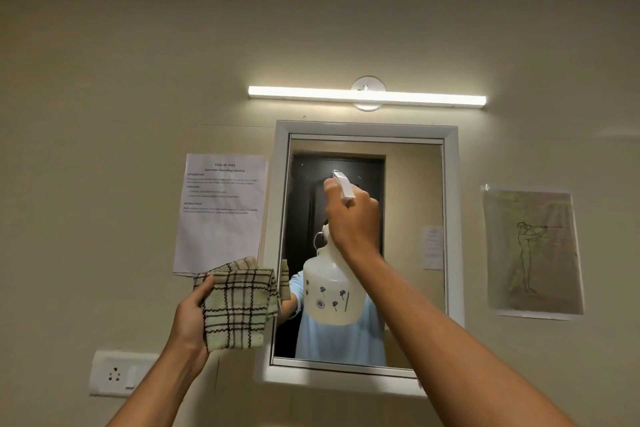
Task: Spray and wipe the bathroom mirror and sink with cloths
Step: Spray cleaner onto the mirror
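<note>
Right hand (351, 218) wraps the neck and trigger head of the spray bottle (332, 291), fingers curled tight, nozzle raised toward the upper part of the mirror (412, 204). Left hand (192, 315) grips a folded checked cloth (239, 305) by its left edge, thumb on the front, held up just beside the mirror's left frame and not touching the glass. The sink is out of view below the frame. Risks, as judged from here: the nozzle sits close to the glass, so a heavy squeeze could send runs down to the lower frame before the cloth arrives; mist drifting left could wet the taped paper notice (221, 211) or, lower down, the wall socket (116, 373); the bottle looks fairly full and is carried high by the neck alone, so a damp grip could let it slip. Materials: bottle is translucent white plastic, rounded shoulders, printed with small dark flowers, white trigger head. Cloth is soft, thick weave, pale green-cream with dark grid lines. Mirror is flat glass in a smooth white moulded frame, under a bar light (367, 95).
</note>
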`<control>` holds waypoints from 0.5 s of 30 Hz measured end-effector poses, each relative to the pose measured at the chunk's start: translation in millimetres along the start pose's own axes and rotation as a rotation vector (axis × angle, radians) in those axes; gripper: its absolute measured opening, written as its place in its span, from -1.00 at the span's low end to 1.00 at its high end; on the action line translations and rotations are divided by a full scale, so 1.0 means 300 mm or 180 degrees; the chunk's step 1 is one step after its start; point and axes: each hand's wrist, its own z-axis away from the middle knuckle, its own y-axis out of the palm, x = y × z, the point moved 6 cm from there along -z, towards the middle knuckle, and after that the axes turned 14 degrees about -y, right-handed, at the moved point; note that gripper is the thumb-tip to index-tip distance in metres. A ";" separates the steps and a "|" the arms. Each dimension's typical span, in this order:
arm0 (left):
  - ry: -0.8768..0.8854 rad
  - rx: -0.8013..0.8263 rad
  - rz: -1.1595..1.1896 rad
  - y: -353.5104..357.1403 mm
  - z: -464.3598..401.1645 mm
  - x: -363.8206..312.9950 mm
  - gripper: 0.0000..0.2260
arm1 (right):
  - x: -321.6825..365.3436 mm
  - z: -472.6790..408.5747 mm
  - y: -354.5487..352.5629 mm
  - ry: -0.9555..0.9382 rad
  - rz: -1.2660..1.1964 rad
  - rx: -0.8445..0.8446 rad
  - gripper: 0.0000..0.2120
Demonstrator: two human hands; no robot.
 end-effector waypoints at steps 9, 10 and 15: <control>-0.0080 0.0049 0.0014 0.029 -0.035 0.043 -0.68 | -0.114 -0.024 -0.282 0.0275 0.0481 -0.0596 -0.63; -0.0095 0.0047 0.0015 0.034 -0.040 0.048 -0.68 | -0.131 -0.023 -0.312 0.0320 0.0512 -0.0649 -0.63; -0.0164 0.0093 0.0007 0.072 -0.050 0.080 -0.67 | -0.229 0.017 -0.441 0.0564 0.0731 -0.0809 -0.58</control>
